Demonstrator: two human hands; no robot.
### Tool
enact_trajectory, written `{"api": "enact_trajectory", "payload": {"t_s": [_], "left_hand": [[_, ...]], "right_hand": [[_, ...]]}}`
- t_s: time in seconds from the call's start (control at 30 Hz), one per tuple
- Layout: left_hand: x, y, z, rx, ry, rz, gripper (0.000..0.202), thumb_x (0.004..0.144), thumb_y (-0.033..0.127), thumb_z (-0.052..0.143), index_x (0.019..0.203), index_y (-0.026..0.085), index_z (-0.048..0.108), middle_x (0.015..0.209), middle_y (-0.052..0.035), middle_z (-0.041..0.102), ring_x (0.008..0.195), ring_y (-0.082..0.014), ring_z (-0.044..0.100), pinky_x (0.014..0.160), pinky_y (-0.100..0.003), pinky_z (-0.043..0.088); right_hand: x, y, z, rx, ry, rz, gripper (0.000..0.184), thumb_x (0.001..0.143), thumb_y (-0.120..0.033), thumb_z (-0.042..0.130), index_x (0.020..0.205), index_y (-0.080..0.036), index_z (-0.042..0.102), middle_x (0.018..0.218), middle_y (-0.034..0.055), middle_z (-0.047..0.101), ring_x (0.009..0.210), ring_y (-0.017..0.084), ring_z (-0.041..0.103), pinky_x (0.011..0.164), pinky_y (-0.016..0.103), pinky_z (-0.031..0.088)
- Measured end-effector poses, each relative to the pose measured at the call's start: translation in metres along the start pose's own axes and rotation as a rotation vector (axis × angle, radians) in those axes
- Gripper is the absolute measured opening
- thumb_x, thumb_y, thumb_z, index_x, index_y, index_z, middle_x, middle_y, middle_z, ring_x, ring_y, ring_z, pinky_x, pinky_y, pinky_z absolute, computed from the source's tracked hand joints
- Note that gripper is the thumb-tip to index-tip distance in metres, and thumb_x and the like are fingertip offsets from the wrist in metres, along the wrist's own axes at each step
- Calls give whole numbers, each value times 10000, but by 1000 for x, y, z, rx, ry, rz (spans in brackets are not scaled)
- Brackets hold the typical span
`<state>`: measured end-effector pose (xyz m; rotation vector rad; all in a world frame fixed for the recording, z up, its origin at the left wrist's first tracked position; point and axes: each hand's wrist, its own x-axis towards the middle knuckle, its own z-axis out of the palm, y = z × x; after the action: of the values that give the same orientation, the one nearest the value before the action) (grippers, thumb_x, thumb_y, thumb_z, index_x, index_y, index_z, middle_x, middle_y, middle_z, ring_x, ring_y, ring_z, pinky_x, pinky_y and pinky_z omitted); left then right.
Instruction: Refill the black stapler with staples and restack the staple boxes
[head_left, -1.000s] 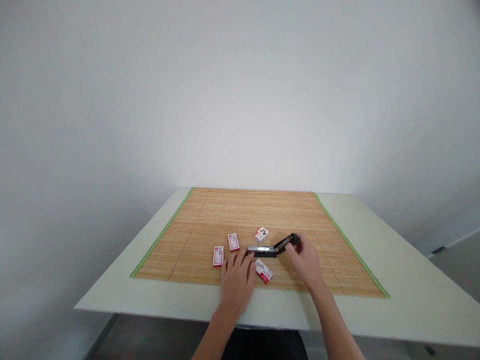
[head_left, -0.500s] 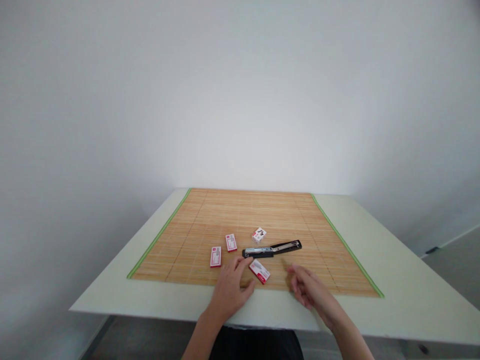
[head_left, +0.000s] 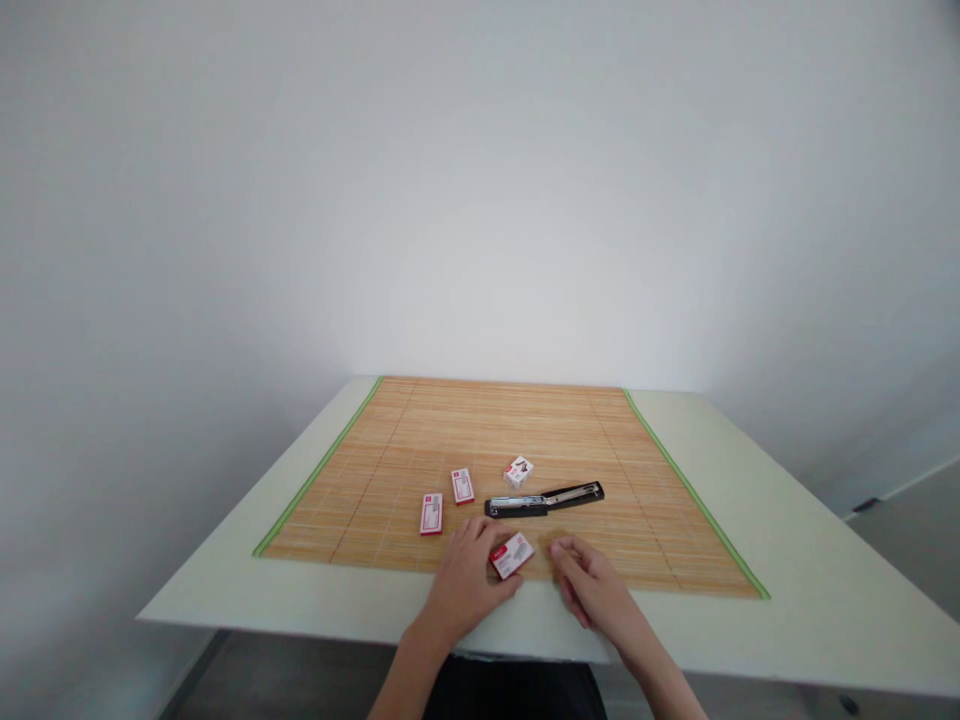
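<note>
A small red-and-white staple box (head_left: 512,555) is between the thumb and fingers of my left hand (head_left: 466,578), near the front edge of the bamboo mat. My right hand (head_left: 596,590) is just to the right of that box, apart from it. Its fingers are curled together, and whatever may be in them is hidden. Beyond both hands lies a black stapler (head_left: 544,499), swung open flat with its metal staple channel showing.
Two more red-and-white boxes, a nearer box (head_left: 431,514) and a farther box (head_left: 463,486), lie left of the stapler. A white box (head_left: 518,471) sits behind it. The green-edged bamboo mat (head_left: 495,410) covers much of the white table (head_left: 757,500), which meets a wall.
My left hand has taken hold of the staple box and turned it, so it now slants the other way. My right hand has moved left, closer to the box.
</note>
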<state>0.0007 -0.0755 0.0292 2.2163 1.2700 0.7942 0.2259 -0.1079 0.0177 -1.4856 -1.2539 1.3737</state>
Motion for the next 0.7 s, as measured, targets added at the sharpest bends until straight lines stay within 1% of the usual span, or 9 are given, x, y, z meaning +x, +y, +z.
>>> {"api": "enact_trajectory", "payload": {"t_s": [0.03, 0.1, 0.23, 0.33, 0.43, 0.5, 0.6, 0.63, 0.7], "left_hand": [[-1, -3, -3, 8, -11, -5, 405, 793, 343, 781, 1175, 298, 655, 1188, -46, 633, 1135, -273, 583, 992, -415, 457], [0, -9, -8, 14, -33, -17, 330, 791, 369, 793, 1091, 290, 680, 1125, -41, 639, 1085, -267, 593, 950, -403, 465], [8, -14, -10, 3, -85, -24, 367, 749, 398, 842, 1068, 289, 696, 1101, -28, 648, 1059, -262, 596, 906, -384, 466], [14, -13, -9, -16, -106, -5, 384, 741, 442, 848, 1069, 298, 711, 1111, -27, 649, 1060, -265, 597, 905, -386, 466], [15, -13, -9, -38, -97, 12, 429, 764, 460, 829, 1149, 315, 705, 1162, -41, 634, 1098, -273, 596, 952, -413, 465], [13, -17, -12, -47, -72, 13, 514, 759, 461, 837, 1226, 321, 676, 1210, -56, 621, 1140, -283, 587, 990, -432, 461], [7, -23, -16, -34, -50, 11, 526, 754, 467, 843, 1223, 308, 665, 1206, -60, 621, 1150, -286, 585, 999, -434, 466], [5, -25, -17, -25, -49, 10, 479, 772, 466, 829, 1194, 304, 672, 1187, -55, 625, 1135, -280, 592, 989, -427, 471], [3, -29, -17, -12, -45, 5, 387, 816, 460, 791, 1149, 296, 681, 1150, -46, 630, 1101, -265, 604, 969, -411, 479]], "right_hand": [[0, -3, 0, 45, -23, 26, 577, 870, -767, 517, 1027, -213, 557, 500, -104, 492, 305, 71, 360, 311, 193, 221], [-1, -8, 3, 143, -100, 89, 584, 871, -749, 536, 1096, -211, 549, 532, -97, 522, 305, 71, 374, 300, 187, 216], [-5, -14, 11, 285, -176, 167, 517, 884, -703, 555, 1041, -210, 561, 570, -81, 546, 308, 53, 363, 303, 178, 191], [-5, -13, 9, 306, -202, 181, 501, 886, -705, 538, 970, -211, 566, 572, -70, 544, 320, 56, 372, 319, 183, 192], [1, -12, -2, 177, -152, 142, 511, 890, -720, 511, 919, -212, 556, 531, -77, 509, 318, 64, 339, 330, 200, 180], [6, -12, -8, 14, -59, 66, 498, 871, -693, 567, 1001, -212, 568, 506, -100, 470, 328, 72, 313, 351, 208, 174], [13, -14, -10, -251, 2, -124, 548, 818, -535, 716, 1236, -207, 584, 564, -91, 507, 459, 111, 445, 454, 220, 287], [15, -16, -9, -327, -8, -180, 553, 809, -474, 737, 1276, -213, 596, 600, -74, 539, 523, 130, 496, 501, 230, 322], [17, -21, -6, -456, -43, -253, 471, 817, -395, 729, 1254, -235, 655, 652, -43, 591, 605, 159, 547, 563, 253, 352]]}}
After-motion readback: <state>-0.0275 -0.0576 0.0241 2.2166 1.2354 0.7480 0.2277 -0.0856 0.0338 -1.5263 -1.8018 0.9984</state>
